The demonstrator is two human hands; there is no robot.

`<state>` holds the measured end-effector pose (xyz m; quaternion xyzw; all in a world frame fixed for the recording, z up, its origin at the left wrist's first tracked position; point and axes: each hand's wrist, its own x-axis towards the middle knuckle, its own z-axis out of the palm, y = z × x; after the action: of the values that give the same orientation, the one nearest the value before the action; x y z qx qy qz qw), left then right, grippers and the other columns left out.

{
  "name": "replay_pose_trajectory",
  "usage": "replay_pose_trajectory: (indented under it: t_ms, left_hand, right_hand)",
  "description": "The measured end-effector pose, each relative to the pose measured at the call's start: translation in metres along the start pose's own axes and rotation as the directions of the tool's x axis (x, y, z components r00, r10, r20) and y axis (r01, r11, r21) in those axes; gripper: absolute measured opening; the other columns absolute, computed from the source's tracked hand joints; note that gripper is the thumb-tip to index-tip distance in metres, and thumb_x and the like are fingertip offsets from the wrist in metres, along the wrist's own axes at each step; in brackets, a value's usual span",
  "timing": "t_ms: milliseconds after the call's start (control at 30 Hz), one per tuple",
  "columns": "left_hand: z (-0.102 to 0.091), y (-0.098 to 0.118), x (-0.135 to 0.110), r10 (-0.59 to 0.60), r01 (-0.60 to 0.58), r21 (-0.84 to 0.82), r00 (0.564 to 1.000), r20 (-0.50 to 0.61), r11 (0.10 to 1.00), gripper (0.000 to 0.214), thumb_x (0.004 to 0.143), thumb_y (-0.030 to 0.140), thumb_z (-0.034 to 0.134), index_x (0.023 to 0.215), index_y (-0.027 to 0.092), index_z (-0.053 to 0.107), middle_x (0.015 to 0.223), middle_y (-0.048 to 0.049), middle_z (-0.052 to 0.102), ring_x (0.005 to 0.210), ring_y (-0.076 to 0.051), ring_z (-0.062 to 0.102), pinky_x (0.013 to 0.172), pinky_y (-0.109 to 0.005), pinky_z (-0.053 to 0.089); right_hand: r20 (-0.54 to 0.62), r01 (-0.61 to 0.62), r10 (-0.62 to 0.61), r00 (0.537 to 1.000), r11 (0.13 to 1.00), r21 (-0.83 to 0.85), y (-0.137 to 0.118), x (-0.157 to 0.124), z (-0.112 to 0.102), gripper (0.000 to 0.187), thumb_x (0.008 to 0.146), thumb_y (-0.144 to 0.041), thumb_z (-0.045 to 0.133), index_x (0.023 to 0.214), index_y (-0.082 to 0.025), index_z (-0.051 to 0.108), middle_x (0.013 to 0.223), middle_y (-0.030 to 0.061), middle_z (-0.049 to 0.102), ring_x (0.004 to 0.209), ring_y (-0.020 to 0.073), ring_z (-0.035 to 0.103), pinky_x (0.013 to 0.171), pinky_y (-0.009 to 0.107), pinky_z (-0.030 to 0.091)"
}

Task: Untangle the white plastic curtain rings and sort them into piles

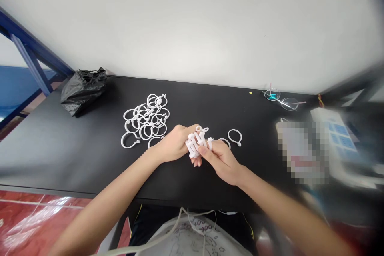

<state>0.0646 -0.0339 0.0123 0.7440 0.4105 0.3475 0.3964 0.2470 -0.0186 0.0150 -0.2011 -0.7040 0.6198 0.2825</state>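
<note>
My left hand (175, 144) is closed around a stack of white plastic rings (196, 141) over the middle of the black table (90, 160). My right hand (220, 159) meets it from the right, its thumb and fingers pinched on a ring at the end of the stack. A pile of loose white rings (147, 121) lies just left of my hands. A single white ring (235, 137) rests on the table right of them, and another shows partly behind my right hand.
A crumpled black plastic bag (83, 90) sits at the far left of the table. A pair of glasses (281, 100) lies at the back right by the white wall. Blurred white boxes (336, 136) occupy the right side. A blue frame (30, 58) stands at left.
</note>
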Motion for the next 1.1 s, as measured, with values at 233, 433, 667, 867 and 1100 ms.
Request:
replay_pose_trajectory:
  t_ms: [233,433,667,867,1100]
  left_hand:
    - [0.001,0.002,0.001,-0.148,0.158,-0.267,0.987,0.057,0.951,0.037,0.1,0.039,0.038,0.081,0.015,0.058,0.057,0.0005,0.061,0.05,-0.011,0.059,0.051,-0.021,0.046]
    - [0.0,-0.001,0.004,-0.183,0.194,-0.319,0.981,0.065,0.928,0.037,0.097,0.042,0.043,0.079,0.014,0.058,0.055,0.0012,0.054,0.047,-0.009,0.05,0.047,-0.021,0.042]
    - [0.003,0.001,0.005,-0.118,0.117,-0.277,0.993,0.012,0.954,0.017,0.084,0.015,0.045,0.067,0.017,0.046,0.054,0.0053,0.049,0.047,-0.006,0.045,0.048,-0.017,0.037]
    - [-0.036,0.02,0.003,-0.162,0.156,0.121,0.986,0.043,0.98,0.017,0.067,0.004,0.04,0.069,0.017,0.051,0.056,0.0053,0.053,0.05,-0.008,0.047,0.052,-0.018,0.036]
    - [-0.142,0.033,-0.023,-0.606,0.523,0.494,0.795,0.01,0.695,0.014,0.068,0.013,0.041,0.059,0.019,0.051,0.05,0.0022,0.056,0.042,-0.013,0.051,0.047,-0.022,0.037]
  right_hand:
    - [0.051,0.114,-0.109,0.993,0.986,-0.125,-0.008,-0.005,0.001,0.042,0.101,-0.036,0.04,0.071,-0.017,0.062,0.076,0.0067,0.07,0.074,0.0157,0.067,0.071,0.03,0.055]
    - [0.02,0.1,-0.098,0.995,0.987,-0.125,-0.006,-0.005,0.0,0.036,0.1,-0.037,0.044,0.076,-0.018,0.063,0.072,0.0041,0.067,0.066,0.0137,0.062,0.065,0.027,0.054]
    - [0.036,-0.029,0.025,0.999,0.994,0.101,0.002,-0.004,-0.003,0.022,0.092,-0.038,0.06,0.093,-0.017,0.066,0.087,0.005,0.066,0.072,0.0134,0.062,0.069,0.029,0.058]
    - [-0.062,-0.102,0.112,0.992,0.983,0.156,-0.002,-0.001,-0.008,0.027,0.088,-0.033,0.068,0.111,-0.02,0.063,0.089,0.0038,0.067,0.081,0.015,0.065,0.077,0.031,0.057]
    - [-0.367,-0.044,0.087,0.926,0.991,0.124,-0.019,0.006,-0.026,0.024,0.089,-0.039,0.063,0.104,-0.021,0.068,0.114,0.0092,0.069,0.073,0.0128,0.064,0.064,0.028,0.057]
